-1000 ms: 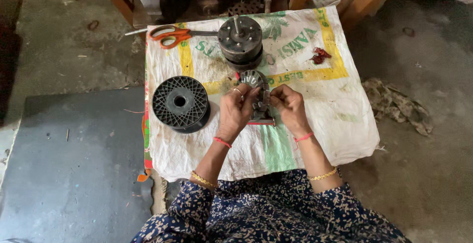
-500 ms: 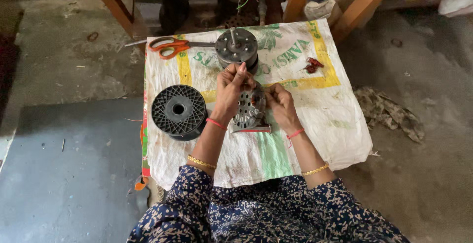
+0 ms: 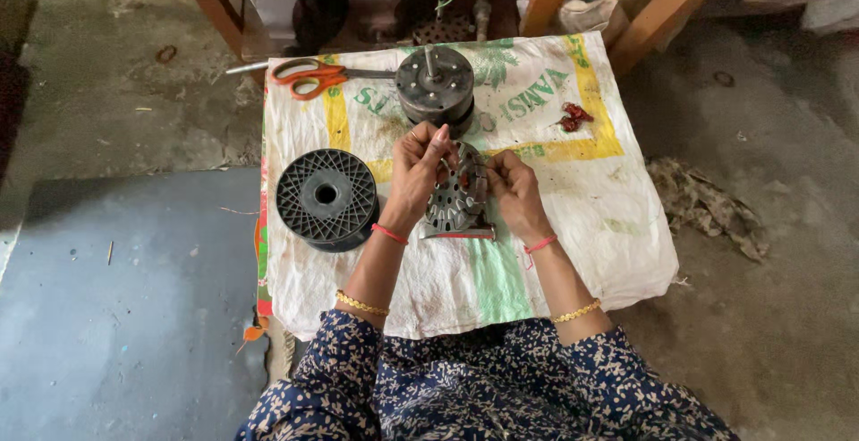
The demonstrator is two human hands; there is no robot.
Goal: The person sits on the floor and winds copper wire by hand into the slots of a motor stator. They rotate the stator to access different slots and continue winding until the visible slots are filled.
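Between both hands (image 3: 465, 186), upright slotted metal stator (image 3: 456, 198) on sack-covered table (image 3: 573, 253).

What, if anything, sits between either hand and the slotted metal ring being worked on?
Nothing visible does. The left hand and right hand both already touch the slotted metal ring, one on each side. The black spool and scissors lie off to the side.

One package shows: a white woven sack (image 3: 573, 199), laid flat as a cover over the low table. It carries printed marks in green near the far edge, a yellow band that runs along the left side and across the middle to the right, and a pale green stripe toward the near edge. No labels, signs or screens can be seen.
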